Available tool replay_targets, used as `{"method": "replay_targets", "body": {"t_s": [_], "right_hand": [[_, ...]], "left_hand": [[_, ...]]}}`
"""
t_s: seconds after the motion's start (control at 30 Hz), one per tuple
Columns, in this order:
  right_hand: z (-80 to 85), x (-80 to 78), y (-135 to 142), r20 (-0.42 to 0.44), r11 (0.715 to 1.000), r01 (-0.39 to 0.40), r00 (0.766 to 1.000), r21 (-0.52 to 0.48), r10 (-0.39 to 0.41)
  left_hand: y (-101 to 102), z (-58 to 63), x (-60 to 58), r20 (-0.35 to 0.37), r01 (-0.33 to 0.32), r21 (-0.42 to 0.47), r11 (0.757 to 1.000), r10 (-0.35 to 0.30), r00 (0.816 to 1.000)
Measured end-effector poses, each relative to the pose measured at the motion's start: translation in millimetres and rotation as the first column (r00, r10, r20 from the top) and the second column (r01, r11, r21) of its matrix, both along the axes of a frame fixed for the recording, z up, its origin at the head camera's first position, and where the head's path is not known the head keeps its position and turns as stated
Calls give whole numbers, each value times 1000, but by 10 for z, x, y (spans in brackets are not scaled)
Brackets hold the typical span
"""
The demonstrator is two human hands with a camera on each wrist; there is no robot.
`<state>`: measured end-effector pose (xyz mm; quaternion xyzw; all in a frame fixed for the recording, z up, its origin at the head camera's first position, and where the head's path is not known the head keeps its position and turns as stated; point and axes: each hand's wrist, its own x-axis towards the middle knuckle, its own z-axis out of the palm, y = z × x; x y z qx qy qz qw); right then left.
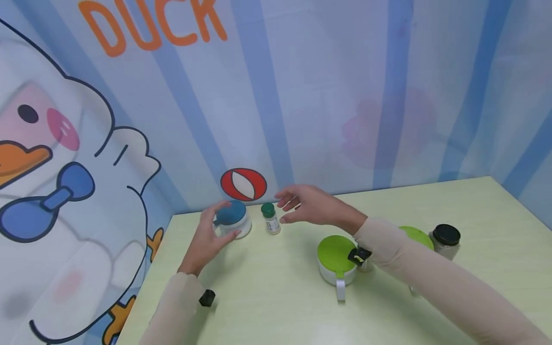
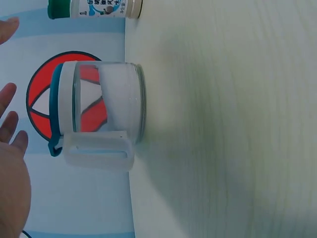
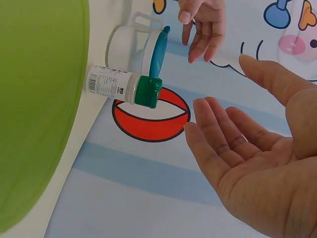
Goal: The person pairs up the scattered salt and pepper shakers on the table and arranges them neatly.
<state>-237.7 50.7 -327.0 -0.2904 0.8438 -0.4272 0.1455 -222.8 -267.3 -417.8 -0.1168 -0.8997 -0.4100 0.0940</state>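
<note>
A clear jar with a blue lid and a pale side handle stands near the back left of the table. My left hand hovers by it, thumb and fingers spread to either side of the lid in the head view. The left wrist view shows these fingers apart from the jar. Just right of the jar, a small seasoning bottle with a green cap and printed label stands upright. Close to its right side is my right hand, fingers loosely bent and nothing held; the right wrist view shows its palm bare.
A jar with a lime-green lid stands mid-table below my right forearm, its handle toward me. Beyond the sleeve are another lime-green lid and a black-lidded jar. A printed cloth backdrop rises behind the table's back edge.
</note>
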Motion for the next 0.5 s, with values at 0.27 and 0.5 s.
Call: {"method": "replay_targets", "body": {"t_s": [0.27, 0.5], "right_hand": [[-67, -101, -172, -13, 1000, -14, 1000, 23, 15], [-93, -171, -285, 1, 999, -15, 1000, 45, 15]], "left_hand": [[-11, -32, -132, 142, -68, -21, 997, 71, 987], [-61, -79, -240, 282, -102, -21, 995, 104, 954]]}}
